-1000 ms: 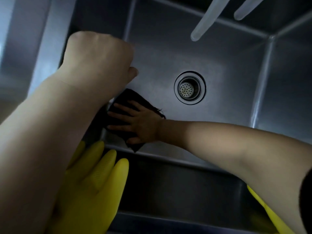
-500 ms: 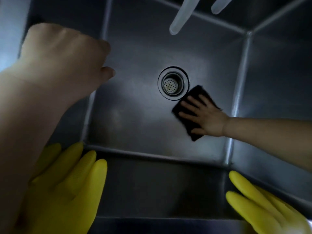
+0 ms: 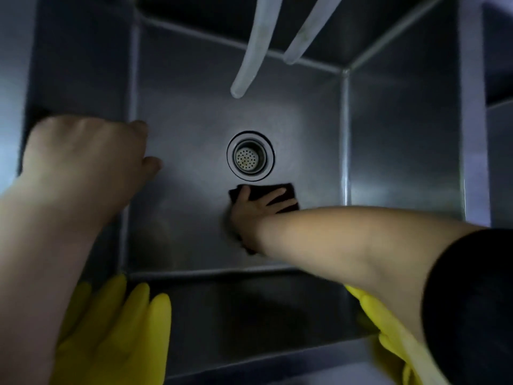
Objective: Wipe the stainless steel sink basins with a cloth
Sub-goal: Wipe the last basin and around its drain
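Observation:
The stainless steel sink basin (image 3: 183, 212) fills the view from above, with a round strainer drain (image 3: 250, 156) in the middle of its floor. My right hand (image 3: 249, 211) presses a dark cloth (image 3: 286, 188) flat on the floor just in front of the drain, fingers spread on top. The forearm hides the cloth's near part. My left hand (image 3: 83, 162) is up at the basin's left rim (image 3: 23, 87). Its fingers curl down out of sight and its thumb points into the basin.
Two translucent hoses (image 3: 247, 65) hang down over the back of the basin. Yellow rubber gloves (image 3: 119, 329) are draped over the front edge at the left, and another yellow glove (image 3: 388, 326) lies at the right under my forearm.
My right hand slid the cloth from the basin's left side to the right of the drain, then back toward the front of the drain. My left hand stayed at the left rim.

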{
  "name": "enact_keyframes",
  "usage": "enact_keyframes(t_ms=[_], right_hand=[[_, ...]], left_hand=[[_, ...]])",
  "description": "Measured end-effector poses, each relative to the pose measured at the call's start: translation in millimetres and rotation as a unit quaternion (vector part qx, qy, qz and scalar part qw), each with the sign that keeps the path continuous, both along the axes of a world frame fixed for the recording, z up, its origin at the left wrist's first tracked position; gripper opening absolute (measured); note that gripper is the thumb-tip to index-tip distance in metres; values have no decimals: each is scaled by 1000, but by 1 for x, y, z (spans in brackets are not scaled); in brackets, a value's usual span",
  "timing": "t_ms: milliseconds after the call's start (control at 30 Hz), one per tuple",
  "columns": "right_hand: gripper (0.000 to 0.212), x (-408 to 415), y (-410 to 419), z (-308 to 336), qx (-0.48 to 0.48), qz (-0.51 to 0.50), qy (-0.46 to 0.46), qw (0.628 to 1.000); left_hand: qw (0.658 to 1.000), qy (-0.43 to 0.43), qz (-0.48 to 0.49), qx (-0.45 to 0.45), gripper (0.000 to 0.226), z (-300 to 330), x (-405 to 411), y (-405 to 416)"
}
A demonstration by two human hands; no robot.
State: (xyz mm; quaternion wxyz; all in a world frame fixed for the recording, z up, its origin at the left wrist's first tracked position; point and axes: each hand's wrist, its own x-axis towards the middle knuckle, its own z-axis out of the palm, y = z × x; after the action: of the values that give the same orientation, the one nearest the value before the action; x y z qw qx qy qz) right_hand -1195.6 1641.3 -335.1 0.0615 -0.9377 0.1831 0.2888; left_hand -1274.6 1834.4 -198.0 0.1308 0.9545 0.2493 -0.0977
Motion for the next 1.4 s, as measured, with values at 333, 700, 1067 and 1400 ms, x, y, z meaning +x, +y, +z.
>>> enact_keyframes(t_ms=[333,700,1067,1400], right_hand=[[90,-75,41,-1,52,-110,45,992],[83,14,-59,-14,-50,-281,-126,950],[87,142,-7,-20,-16,-195,-186,963],[69,120,-21,-12,33,507,-163,846]], left_hand=[[996,26,-63,58,43,15,-3,2],[998,53,-38,14,43,-4,-4,9],[998,52,-46,7,38,-3,-4,7],[996,63,-55,44,53,-9,-7,9]])
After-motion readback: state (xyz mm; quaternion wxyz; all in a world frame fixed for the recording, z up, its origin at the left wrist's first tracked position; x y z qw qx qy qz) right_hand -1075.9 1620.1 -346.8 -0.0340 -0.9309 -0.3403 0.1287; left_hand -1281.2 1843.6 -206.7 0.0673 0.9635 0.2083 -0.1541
